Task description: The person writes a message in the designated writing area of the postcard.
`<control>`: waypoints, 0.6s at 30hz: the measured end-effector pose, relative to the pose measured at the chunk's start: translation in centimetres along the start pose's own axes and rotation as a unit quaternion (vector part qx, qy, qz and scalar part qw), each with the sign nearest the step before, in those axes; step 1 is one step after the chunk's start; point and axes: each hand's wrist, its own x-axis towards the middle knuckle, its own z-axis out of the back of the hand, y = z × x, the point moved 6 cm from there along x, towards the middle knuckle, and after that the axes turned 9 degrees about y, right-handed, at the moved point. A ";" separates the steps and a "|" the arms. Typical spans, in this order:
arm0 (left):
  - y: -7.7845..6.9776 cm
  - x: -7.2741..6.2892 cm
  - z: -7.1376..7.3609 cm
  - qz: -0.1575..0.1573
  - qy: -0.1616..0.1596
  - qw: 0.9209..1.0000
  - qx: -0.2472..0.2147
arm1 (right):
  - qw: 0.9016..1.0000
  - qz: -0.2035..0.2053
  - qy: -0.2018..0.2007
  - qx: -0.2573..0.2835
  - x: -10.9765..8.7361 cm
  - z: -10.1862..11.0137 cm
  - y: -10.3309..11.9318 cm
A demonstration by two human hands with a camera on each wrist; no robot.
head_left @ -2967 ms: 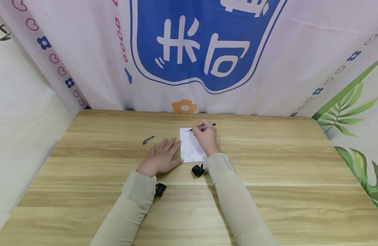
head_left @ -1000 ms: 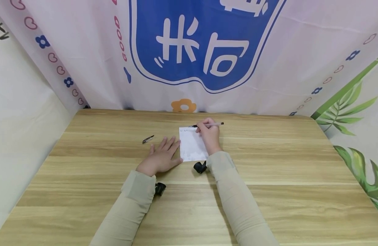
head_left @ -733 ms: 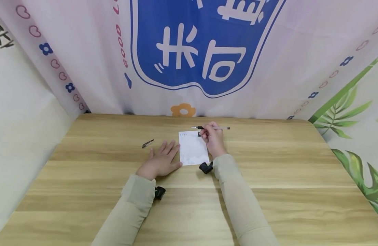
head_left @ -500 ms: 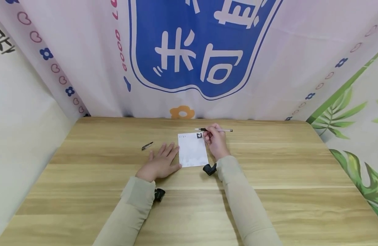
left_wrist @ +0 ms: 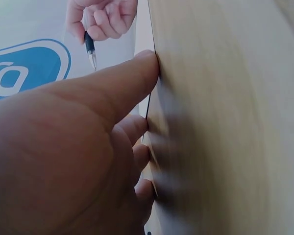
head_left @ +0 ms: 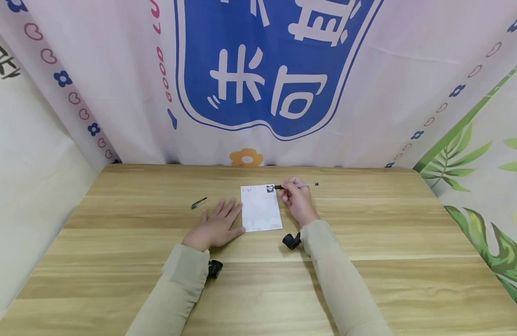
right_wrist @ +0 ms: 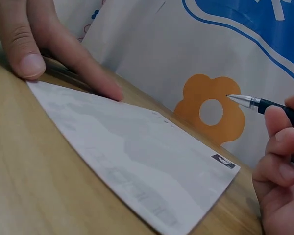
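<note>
A gel pen (right_wrist: 270, 106) is pinched between the thumb and fingers of my right hand (head_left: 300, 201), just right of a white sheet of note paper (head_left: 260, 212). In the right wrist view its bare metal tip points left, raised above the paper. A short row of small handwritten characters (head_left: 247, 190) runs along the sheet's top left, and a small dark picture (right_wrist: 223, 161) marks its top right corner. My left hand (head_left: 214, 229) lies with fingers spread, its thumb and fingertips at the sheet's left edge.
The pen's cap (head_left: 199, 203) lies on the wooden table (head_left: 136, 261), left of the paper. A printed curtain (head_left: 128, 84) hangs along the table's back edge. Small black wrist cameras stick out from both sleeves, one of them (head_left: 291, 241) beside the sheet's lower right corner.
My right hand has moved right, away from the written characters, and lifted the pen, uncovering the dark corner picture. The left hand keeps its place at the paper. The head view has tilted slightly up.
</note>
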 end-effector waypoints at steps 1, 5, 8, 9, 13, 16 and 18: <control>0.1 0.1 -0.1 0.000 0.000 1.000 0.001 | 1.000 0.000 0.001 -0.007 -0.1 0.0 0.0; -0.1 0.1 -0.1 -0.002 0.000 1.000 0.002 | 1.000 -0.006 0.006 -0.021 -0.7 0.0 0.1; -0.4 -0.1 0.1 0.001 0.002 1.000 0.002 | 1.000 -0.012 0.014 -0.025 -1.2 -0.1 0.1; -0.5 -0.2 0.1 0.002 0.003 1.000 0.003 | 0.999 -0.013 0.017 -0.027 -1.4 -0.1 0.1; -0.8 -0.4 0.4 0.001 -0.002 1.000 -0.001 | 0.999 -0.018 0.022 -0.029 -2.1 -0.3 0.0; -1.0 -0.6 0.6 -0.003 -0.011 1.000 -0.004 | 0.999 -0.016 0.026 -0.033 -2.4 -0.5 0.0; -1.0 -0.6 0.7 -0.003 -0.017 1.000 -0.003 | 0.999 -0.014 0.033 -0.036 -2.5 -0.6 -0.1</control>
